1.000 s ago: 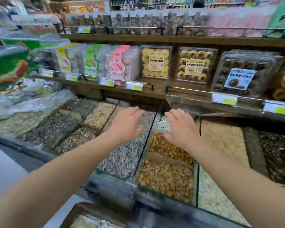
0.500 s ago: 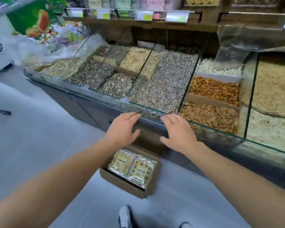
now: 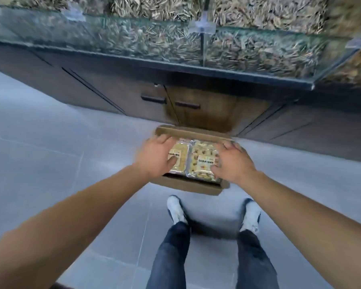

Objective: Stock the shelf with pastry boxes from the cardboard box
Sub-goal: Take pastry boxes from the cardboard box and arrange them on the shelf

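Note:
An open cardboard box [image 3: 188, 187] lies on the grey floor in front of the cabinet. Inside it two clear pastry boxes lie flat, side by side. My left hand [image 3: 154, 157] grips the left pastry box [image 3: 180, 157], thumb on its lid and fingers curled over its outer edge. My right hand [image 3: 233, 161] holds the right pastry box [image 3: 202, 161] the same way. Both pastry boxes still rest inside the cardboard box. The shelf is out of view.
A glass-fronted counter of bulk seeds [image 3: 175, 38] overhangs the top of the view. Below it is a dark wooden cabinet with two handles [image 3: 153, 99]. My feet in white shoes [image 3: 175, 209] stand just behind the cardboard box on the tiled floor [image 3: 50, 163].
The view tipped down from the shelves to the floor. Both hands dropped from the glass counter's edge into the cardboard box and closed on the two pastry boxes.

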Available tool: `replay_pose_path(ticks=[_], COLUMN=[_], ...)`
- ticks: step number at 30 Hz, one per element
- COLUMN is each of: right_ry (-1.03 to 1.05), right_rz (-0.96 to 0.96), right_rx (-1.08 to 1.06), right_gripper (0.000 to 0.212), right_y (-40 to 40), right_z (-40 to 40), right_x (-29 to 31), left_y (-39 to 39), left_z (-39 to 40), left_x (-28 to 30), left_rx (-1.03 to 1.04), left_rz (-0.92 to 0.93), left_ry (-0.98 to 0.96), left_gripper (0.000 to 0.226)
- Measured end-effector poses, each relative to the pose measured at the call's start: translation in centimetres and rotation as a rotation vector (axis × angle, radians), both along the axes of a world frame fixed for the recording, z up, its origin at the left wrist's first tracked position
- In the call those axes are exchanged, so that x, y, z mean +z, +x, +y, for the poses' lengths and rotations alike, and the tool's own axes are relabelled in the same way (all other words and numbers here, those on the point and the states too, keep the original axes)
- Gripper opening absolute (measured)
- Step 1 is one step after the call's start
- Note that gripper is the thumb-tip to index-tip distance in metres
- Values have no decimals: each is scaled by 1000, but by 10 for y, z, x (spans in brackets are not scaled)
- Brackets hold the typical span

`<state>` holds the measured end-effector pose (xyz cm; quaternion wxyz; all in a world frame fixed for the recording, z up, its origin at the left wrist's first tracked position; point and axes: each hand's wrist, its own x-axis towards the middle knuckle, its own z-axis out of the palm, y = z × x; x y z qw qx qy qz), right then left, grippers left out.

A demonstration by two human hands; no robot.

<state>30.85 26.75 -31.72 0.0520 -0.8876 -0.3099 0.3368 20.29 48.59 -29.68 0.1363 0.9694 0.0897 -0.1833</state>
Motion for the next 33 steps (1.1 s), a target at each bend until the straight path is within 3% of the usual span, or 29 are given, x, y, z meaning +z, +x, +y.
replay_pose_path(ticks=[12,18,23,27,30,33], right_ry=[-90,-117,-111,-296,-295,-11], right_rz=[112,122,7,-48,-105,-210], right_rx=[-167,-108,-58,-55,-67,-109], right_gripper=[78,78,92,101,86,41], right_y=[-4,16,37,45,40,28], right_z=[18,23,29,35,39,38], right_x=[-245,-376,-466,-511,-511,-489], left_y=[7,15,29,32,30,31], left_z=[16,-2,-8,-7,-9,-11], left_x=[-262,-391,-465,-498,-504,-493], left_rx=[48,157,166,197,186,162], left_rz=[129,129,123,102,87,41], left_ry=[-162,-216,-225,-244,-240,-177], left_gripper=[67,67,61,60,72,84])
